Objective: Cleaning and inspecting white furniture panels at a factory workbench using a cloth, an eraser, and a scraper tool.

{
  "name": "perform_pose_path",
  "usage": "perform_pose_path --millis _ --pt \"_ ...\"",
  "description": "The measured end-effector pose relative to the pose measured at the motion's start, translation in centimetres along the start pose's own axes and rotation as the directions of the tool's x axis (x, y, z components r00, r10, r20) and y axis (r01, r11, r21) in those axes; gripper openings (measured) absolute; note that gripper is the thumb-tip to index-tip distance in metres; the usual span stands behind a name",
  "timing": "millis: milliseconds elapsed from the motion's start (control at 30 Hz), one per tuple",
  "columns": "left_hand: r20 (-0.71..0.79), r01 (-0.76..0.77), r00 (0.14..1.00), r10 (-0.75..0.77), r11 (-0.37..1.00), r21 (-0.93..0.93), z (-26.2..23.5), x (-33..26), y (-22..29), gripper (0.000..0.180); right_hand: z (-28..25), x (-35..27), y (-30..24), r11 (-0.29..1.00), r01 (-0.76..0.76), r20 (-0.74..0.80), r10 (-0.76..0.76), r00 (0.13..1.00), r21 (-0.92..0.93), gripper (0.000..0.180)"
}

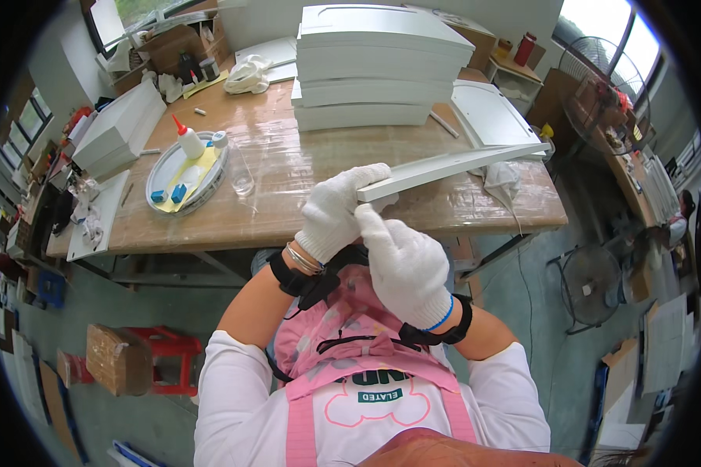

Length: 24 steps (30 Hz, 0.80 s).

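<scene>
A white flat panel (452, 167) is held tilted over the table's front edge, seen mostly along its narrow side. My left hand (335, 206), in a white knit glove, grips its near left end, with the thumb side over the top. Just below that end is my right hand (409, 268), also gloved. One of its fingers points up to the panel's corner, and the others are curled in; whatever they might hold is hidden. A tall stack of similar white panels (378, 70) stands behind on the table.
The brown, film-covered table (280, 179) bears a round tray (154, 167) with a red-tipped white glue bottle (188, 142) and blue blocks, and a clear bottle (240, 175) beside it. More white panels (121, 128) stand left. A white cloth (502, 183) hangs at the right edge. Fans stand right.
</scene>
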<state>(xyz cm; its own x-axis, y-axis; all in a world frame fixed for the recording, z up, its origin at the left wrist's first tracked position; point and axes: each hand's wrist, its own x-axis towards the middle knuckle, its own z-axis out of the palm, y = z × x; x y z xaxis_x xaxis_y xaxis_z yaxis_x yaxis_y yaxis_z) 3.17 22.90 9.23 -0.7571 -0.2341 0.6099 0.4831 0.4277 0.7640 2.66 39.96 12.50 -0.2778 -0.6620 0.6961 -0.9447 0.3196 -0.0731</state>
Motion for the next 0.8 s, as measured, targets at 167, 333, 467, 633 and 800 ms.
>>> perform_pose_path --millis 167,333,467,633,800 --pt "-0.019 0.036 0.999 -0.032 0.95 0.31 0.3 0.1 1.3 0.029 -0.4 0.5 0.8 0.996 -0.082 -0.097 0.08 0.992 -0.02 0.047" --pt "-0.035 -0.02 0.999 0.029 0.968 0.25 0.1 0.1 0.4 0.027 -0.4 0.0 0.1 0.999 -0.025 -0.028 0.025 0.999 0.025 0.049" --pt "-0.032 0.027 0.999 -0.018 0.948 0.318 0.4 0.3 1.2 0.027 0.2 0.3 0.9 0.989 -0.147 -0.142 0.149 0.979 0.028 0.049" --pt "-0.046 0.005 0.999 -0.002 0.998 0.067 0.2 0.1 0.4 0.026 0.2 -0.4 0.4 0.998 0.003 -0.067 0.001 0.998 0.058 0.056" --pt "0.008 0.063 0.998 -0.066 0.976 0.207 0.6 0.2 0.9 0.028 0.0 -0.5 0.6 0.998 -0.046 -0.065 0.049 0.997 0.046 0.05"
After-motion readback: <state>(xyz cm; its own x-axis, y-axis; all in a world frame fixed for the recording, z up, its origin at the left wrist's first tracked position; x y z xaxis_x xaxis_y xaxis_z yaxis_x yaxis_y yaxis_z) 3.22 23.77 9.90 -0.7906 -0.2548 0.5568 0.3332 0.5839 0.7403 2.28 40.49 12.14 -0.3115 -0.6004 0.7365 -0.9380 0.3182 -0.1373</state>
